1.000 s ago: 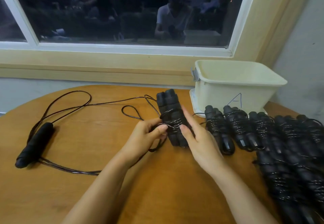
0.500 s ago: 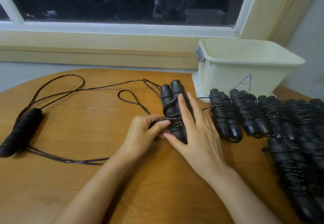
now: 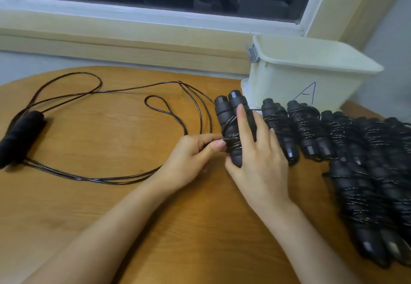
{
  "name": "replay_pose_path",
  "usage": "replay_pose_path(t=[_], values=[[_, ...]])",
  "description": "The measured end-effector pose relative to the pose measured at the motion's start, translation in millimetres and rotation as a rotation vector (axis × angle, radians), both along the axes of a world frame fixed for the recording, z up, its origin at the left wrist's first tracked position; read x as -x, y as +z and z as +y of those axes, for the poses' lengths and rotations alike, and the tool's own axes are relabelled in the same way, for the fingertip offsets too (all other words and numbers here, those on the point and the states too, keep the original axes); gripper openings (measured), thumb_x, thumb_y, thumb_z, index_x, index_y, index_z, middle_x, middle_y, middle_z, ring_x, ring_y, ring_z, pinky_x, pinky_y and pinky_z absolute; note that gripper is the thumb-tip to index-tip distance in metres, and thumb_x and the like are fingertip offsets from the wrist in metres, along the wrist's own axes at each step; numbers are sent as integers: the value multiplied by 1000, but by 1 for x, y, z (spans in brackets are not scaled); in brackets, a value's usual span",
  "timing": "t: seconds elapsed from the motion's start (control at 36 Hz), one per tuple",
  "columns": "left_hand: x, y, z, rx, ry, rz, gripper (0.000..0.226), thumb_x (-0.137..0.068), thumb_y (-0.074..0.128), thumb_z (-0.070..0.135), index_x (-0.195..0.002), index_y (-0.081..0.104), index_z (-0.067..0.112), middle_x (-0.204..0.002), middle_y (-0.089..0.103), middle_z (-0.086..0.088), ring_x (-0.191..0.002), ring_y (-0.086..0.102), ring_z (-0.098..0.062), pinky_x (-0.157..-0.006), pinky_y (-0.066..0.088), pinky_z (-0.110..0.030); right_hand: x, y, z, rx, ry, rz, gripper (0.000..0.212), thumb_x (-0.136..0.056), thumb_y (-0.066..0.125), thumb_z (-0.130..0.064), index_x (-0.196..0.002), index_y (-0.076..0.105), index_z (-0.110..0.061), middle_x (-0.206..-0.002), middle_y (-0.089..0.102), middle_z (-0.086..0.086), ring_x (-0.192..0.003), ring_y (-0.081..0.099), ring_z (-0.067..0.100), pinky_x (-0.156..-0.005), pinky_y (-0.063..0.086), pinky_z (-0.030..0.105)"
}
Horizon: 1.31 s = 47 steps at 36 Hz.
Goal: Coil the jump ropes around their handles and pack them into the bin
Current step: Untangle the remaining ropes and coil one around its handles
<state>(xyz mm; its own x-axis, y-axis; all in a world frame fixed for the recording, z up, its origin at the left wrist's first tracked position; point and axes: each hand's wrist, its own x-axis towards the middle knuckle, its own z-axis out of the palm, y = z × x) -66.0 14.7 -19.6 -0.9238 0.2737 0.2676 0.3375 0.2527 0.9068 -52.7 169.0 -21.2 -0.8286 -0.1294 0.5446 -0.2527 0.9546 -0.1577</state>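
In the head view, I see my left hand [image 3: 191,159] pinching a strand of thin black rope [image 3: 138,88] between thumb and forefinger, right against the side of the handle pair [image 3: 229,110]. Several turns of rope wrap the middle of that pair, just beyond the pinch. My right hand [image 3: 260,157] lies flat on top of the two handles, fingers straight and spread along them, thumb tucked by their near end; it presses them onto the tabletop [image 3: 111,194] rather than curling round them.

The uncoiled part of the rope runs away to the left of my left hand in long loops across the wood. Far out to that side a loose handle [image 3: 20,134] lies on strands of it.

Just to the right of my right hand, coiled ropes [image 3: 311,128] lie side by side, touching, in a row with more stacked nearer me. Beyond my right hand's fingertips stands the cream bin [image 3: 289,83], marked with a blue A, close behind that row. I cannot see what it holds.
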Motion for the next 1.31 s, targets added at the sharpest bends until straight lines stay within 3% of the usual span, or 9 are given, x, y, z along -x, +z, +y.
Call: replay_pose_path(t=[0.06, 0.42, 0.53, 0.64, 0.75, 0.92, 1.06, 1.22, 1.31], values=[[1, 2, -1, -67, -5, -26, 16, -91, 51, 34, -98, 61, 43, -84, 72, 28, -52, 57, 0, -57, 48, -14, 0, -1, 0, 81, 26, 37, 103, -72, 83, -31, -156, 24, -20, -150, 43, 16, -124, 55, 33, -88, 54, 39], [10, -5, -10, -470, 19, -237, 24, -80, 69, 16, -104, 71, 16, -98, 74, -15, -95, 68, -29, -96, 50, -45, 4, -3, 2, 483, 305, -19, 95, -80, 77, -20, -157, 22, -22, -156, 35, 8, -143, 36, 23, -113, 35, 33], [10, -2, -13, -502, -1, -268, 41, -83, 66, 11, -123, 62, 11, -110, 74, -11, -107, 69, -27, -98, 52, -38, 0, -4, -4, 585, 376, -85, 92, -81, 72, -25, -157, 20, -22, -156, 31, 7, -144, 33, 17, -114, 32, 21], [7, 0, -13, -494, -5, -265, 30, -81, 61, 8, -110, 68, 8, -101, 76, -7, -99, 72, -18, -85, 56, -26, 0, -5, -5, 587, 377, -116, 87, -83, 69, -34, -156, 24, -19, -154, 28, 5, -143, 29, 11, -113, 22, 10], [7, 1, -13, -461, 77, -218, 28, -76, 65, 13, -103, 70, 10, -94, 77, -4, -91, 73, -15, -78, 56, -22, 1, -5, -4, 498, 342, -121, 82, -85, 57, -49, -156, 26, -23, -154, 37, -3, -139, 35, 16, -112, 20, 12], [4, 4, -8, -376, 167, -89, 26, -66, 73, 21, -91, 74, 16, -87, 77, 5, -87, 73, -10, -78, 55, -19, -3, -3, -5, 378, 230, -77, 92, -77, 67, -58, -154, 30, -24, -148, 48, -4, -128, 50, 13, -97, 43, 26], [3, 2, -6, -315, 151, -52, 23, -68, 73, 22, -91, 75, 23, -90, 77, 11, -92, 72, -7, -80, 53, -18, -3, -8, -7, 383, 201, -14, 89, -73, 84, -35, -150, 40, -19, -139, 49, 0, -115, 57, 16, -80, 47, 21], [1, 4, -6, -327, 147, -48, 27, -77, 70, 20, -103, 73, 22, -99, 76, 6, -100, 70, -11, -86, 54, -22, -2, -10, -9, 571, 283, -2, 82, -85, 76, -25, -154, 32, -15, -136, 50, 2, -120, 46, 1, -95, 31, -1], [1, 2, -3, -392, 163, -67, 38, -74, 72, 18, -111, 66, 16, -103, 71, -3, -93, 67, -11, -84, 53, -23, -4, -12, -13, 687, 321, -13, 77, -87, 72, -26, -153, 33, -12, -132, 54, 3, -124, 49, 7, -100, 31, 3]])
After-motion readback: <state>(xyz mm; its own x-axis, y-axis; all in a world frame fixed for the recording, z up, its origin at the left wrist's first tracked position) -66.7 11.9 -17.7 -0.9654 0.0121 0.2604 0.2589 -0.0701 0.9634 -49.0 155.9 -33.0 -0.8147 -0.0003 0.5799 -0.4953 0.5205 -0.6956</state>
